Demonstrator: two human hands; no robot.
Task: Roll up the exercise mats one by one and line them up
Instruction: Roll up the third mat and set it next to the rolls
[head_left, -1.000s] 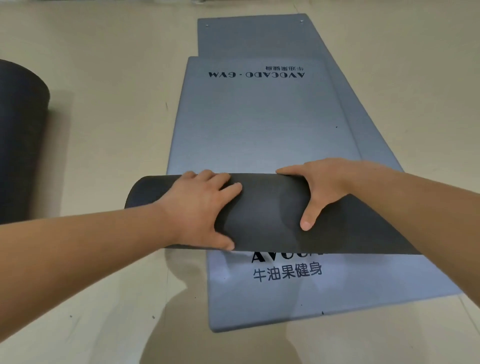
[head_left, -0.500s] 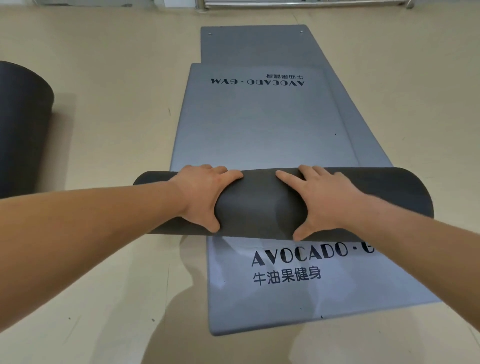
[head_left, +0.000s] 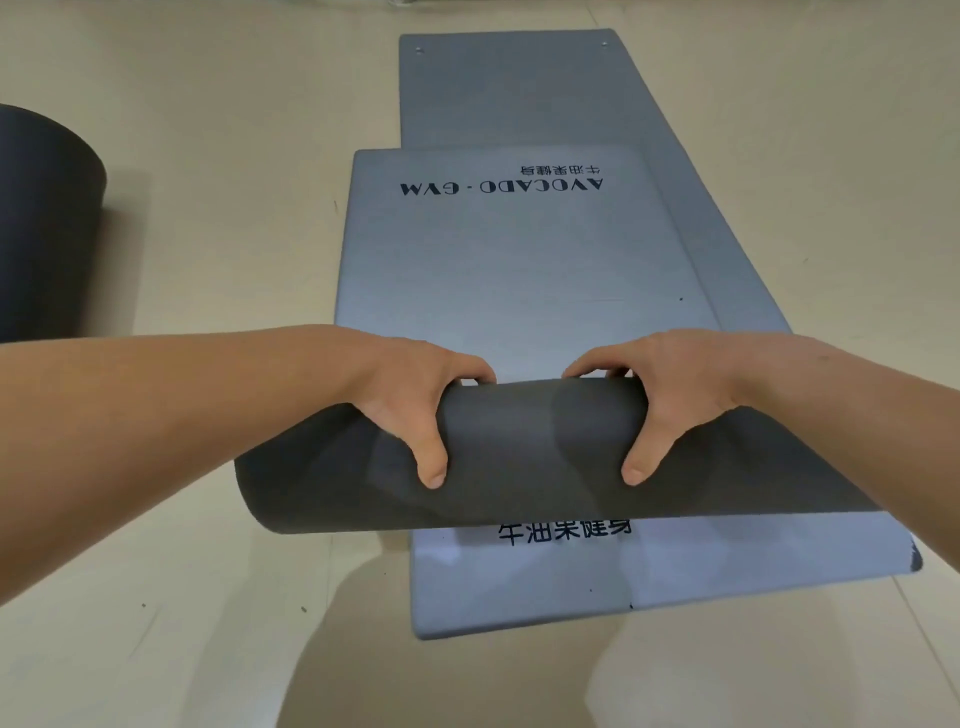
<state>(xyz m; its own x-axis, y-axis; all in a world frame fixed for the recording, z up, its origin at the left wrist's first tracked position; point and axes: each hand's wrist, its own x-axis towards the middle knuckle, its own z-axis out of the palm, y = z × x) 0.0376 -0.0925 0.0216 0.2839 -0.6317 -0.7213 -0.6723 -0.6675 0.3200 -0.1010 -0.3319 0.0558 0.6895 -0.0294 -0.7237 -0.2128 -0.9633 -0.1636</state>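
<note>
On the beige floor (head_left: 208, 234), a blue-grey foam exercise mat (head_left: 509, 270) printed AVOCADO·GYM is lying atop a second blue-grey mat (head_left: 519, 93), its near end curling over into a dark grey roll (head_left: 530, 447). Both the left grip (head_left: 415, 400) and the right grip (head_left: 675, 395) are clasping that roll, fingers hooking over its far side and thumbs pressing on its near face. Well apart, at the left edge, a rolled dark mat (head_left: 41, 223) is sitting.

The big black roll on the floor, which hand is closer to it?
Left. The left hand grips the half-rolled mat on the side nearer the black roll; the right hand grips it farther right.
</note>
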